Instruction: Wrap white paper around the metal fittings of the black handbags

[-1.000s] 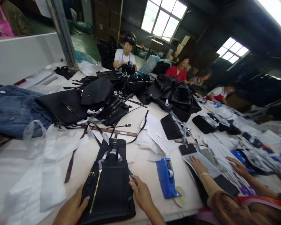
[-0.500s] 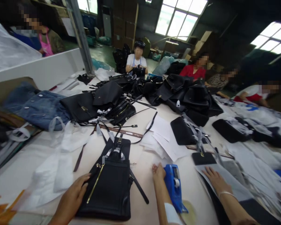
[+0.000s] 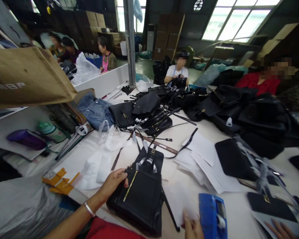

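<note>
A black backpack [image 3: 142,196] with a gold zip lies flat on the white table [image 3: 179,132] in front of me. My left hand [image 3: 113,181], a bangle on its wrist, grips the bag's upper left edge with the thumb on its front. My right hand [image 3: 191,227] shows only partly at the bottom edge, its fingers on a blurred white sheet [image 3: 179,200] just right of the bag. A blue tape dispenser [image 3: 213,215] stands right beside that hand.
Loose white papers [image 3: 204,159] and a heap of black bags [image 3: 239,106] fill the table beyond. White plastic bags [image 3: 99,162], yellow scraps [image 3: 59,182] and denim [image 3: 94,111] lie left. A co-worker's hand [image 3: 276,229] rests at bottom right. Seated people work at the far end.
My view has swung left. My left hand moved up the bag to its top left edge. My right hand drew back from the dispenser toward me with a white sheet.
</note>
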A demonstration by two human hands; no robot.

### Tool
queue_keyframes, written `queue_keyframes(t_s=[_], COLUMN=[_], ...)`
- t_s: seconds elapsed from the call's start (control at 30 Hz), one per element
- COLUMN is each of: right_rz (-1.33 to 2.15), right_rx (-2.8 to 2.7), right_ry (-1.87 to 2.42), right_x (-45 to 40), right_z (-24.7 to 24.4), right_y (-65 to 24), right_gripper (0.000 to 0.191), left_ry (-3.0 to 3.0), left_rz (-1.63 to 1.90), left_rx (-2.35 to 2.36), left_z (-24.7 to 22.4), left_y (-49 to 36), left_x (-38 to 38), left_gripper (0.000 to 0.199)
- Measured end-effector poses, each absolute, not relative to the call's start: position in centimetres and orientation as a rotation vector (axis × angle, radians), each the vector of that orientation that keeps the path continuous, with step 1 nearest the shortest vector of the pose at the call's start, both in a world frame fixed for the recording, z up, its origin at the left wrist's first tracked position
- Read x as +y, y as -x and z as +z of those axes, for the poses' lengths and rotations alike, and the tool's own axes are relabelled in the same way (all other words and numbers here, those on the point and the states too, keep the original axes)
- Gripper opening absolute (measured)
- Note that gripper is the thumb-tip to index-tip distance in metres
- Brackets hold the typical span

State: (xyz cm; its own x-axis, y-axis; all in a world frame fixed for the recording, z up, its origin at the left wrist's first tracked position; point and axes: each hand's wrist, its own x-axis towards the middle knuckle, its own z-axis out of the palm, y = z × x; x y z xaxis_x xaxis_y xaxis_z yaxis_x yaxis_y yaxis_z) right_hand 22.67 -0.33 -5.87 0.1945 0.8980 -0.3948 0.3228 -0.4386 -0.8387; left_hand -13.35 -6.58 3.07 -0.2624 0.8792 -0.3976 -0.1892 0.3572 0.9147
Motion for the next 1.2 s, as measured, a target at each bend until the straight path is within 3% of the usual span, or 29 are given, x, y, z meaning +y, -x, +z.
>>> queue_keyframes(t_s=[0.17, 0.33, 0.47, 0.67, 0.83, 0.97, 1.07, 1.2], right_rz=[1.120, 1.053, 1.451, 1.917, 1.999, 2.019, 1.957, 1.684], right_rx=[-1.803, -2.283, -2.349, -2.198, -1.965, -1.433, -1.218, -1.399], right_ry=[1.605, 1.217, 0.896, 0.636, 0.828, 1.028, 1.052, 1.186], right_x=[2.9, 5.4, 6.2, 7.2, 6.8, 4.2, 1.8, 0.1], right_z=[0.6, 2.2, 3.0, 3.4, 2.4, 1.5, 0.1, -1.7], right_y=[-15.3, -6.2, -0.6, 3.7, 4.3, 4.0, 3.7, 3.6], right_gripper=[0.042, 0.028, 0.020, 0.017, 0.022, 0.045, 0.044, 0.034], left_ry=[-0.747, -1.094, -1.343, -1.355, -0.944, -0.701, -0.608, -0.469], left_rz=[1.209, 1.208, 1.153, 1.225, 1.305, 1.124, 1.156, 1.291], left_rx=[1.340, 1.424, 1.535, 1.479, 1.302, 1.006, 1.008, 1.076], left_z=[2.7, 3.0, 3.7, 2.7, 0.7, 0.2, 0.5, 1.0], left_y=[13.9, 15.5, 17.0, 18.3, 19.2, 19.9, 19.5, 17.8], left_x=[-6.2, -6.8, -7.2, -6.7, -5.8, -5.6, -5.9, -6.9], left_gripper=[0.030, 0.026, 0.026, 0.048, 0.090, 0.060, 0.048, 0.045])
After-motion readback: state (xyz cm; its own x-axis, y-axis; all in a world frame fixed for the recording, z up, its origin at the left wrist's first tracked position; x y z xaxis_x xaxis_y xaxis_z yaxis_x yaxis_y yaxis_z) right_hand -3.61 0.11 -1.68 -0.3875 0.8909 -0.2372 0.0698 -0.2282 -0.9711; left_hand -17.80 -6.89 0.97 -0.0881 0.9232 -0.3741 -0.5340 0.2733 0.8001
